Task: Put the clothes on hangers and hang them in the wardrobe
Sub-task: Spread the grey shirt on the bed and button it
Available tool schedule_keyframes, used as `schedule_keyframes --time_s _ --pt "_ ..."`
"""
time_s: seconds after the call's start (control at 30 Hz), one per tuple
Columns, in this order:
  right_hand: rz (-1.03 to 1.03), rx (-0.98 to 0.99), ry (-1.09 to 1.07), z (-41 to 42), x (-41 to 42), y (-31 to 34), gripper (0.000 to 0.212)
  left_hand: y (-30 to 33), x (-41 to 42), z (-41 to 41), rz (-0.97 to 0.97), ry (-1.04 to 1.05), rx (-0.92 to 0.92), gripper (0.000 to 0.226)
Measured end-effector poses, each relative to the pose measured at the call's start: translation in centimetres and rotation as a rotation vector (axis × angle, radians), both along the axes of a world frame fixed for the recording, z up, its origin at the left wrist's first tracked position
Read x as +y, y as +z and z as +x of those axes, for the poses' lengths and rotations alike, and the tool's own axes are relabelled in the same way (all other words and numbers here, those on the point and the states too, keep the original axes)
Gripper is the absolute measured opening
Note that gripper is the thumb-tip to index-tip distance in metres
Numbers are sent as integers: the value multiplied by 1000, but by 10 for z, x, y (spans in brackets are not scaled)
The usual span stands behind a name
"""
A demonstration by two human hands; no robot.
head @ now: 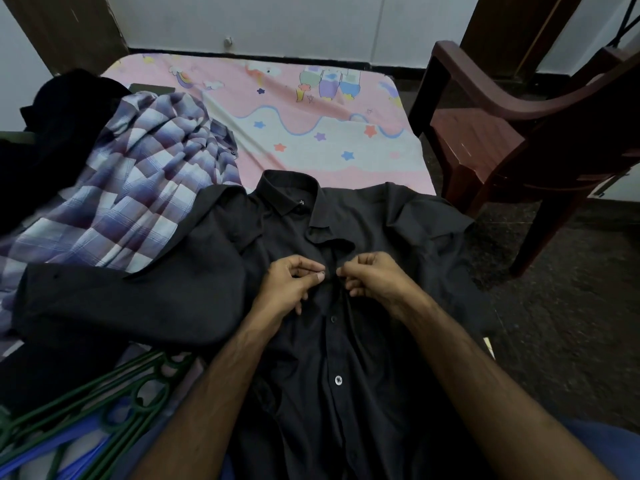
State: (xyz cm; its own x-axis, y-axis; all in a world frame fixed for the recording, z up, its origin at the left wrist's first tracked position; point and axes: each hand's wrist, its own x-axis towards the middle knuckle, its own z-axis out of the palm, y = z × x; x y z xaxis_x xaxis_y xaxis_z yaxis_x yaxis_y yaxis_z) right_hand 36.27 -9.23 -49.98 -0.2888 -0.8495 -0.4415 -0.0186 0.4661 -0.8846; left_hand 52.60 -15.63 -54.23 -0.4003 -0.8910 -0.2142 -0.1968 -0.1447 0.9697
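Room: white walls with a dark skirting line, brown wooden posts at the far left and far right, dark speckled floor on the right side.
Bed (pixel 304 109): pink and white sheet printed with stars, rainbows and cartoon figures; it fills the middle of the view and carries all the clothes.
Dark garment (pixel 65 126): a black heap at the far left edge of the bed, behind the checked shirt.
Checked shirt (pixel 138 188): purple, white and maroon checks, crumpled, lying left of the black shirt and partly under its spread sleeve.
Hangers (pixel 86 407): green and blue plastic ones, stacked at the near left corner, just beside the black shirt's lower left edge.
Black shirt (pixel 346 358): laid flat, front up, collar pointing away, left sleeve stretched out over the checked shirt; several lower buttons look fastened, with one pale button on the placket.
Left hand (pixel 294 282): fingers curled, thumb and forefinger pinching the placket edge just below the collar.
Right hand (pixel 374 275): fingers curled likewise, pinching the opposite edge, fingertips almost touching those of the left hand.
Chair (pixel 512 140): dark red plastic, standing on the floor right of the bed.
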Motion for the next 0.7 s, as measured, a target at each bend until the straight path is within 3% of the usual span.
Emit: schedule_keyframes --time_s 0.23,0.7 --pt "-75 278 -82 23 -4 -30 16 -1 5 1 15 -13 25 11" --pt "-173 135 -65 19 1 -39 7 -10 0 -1 39 90 -1 8"
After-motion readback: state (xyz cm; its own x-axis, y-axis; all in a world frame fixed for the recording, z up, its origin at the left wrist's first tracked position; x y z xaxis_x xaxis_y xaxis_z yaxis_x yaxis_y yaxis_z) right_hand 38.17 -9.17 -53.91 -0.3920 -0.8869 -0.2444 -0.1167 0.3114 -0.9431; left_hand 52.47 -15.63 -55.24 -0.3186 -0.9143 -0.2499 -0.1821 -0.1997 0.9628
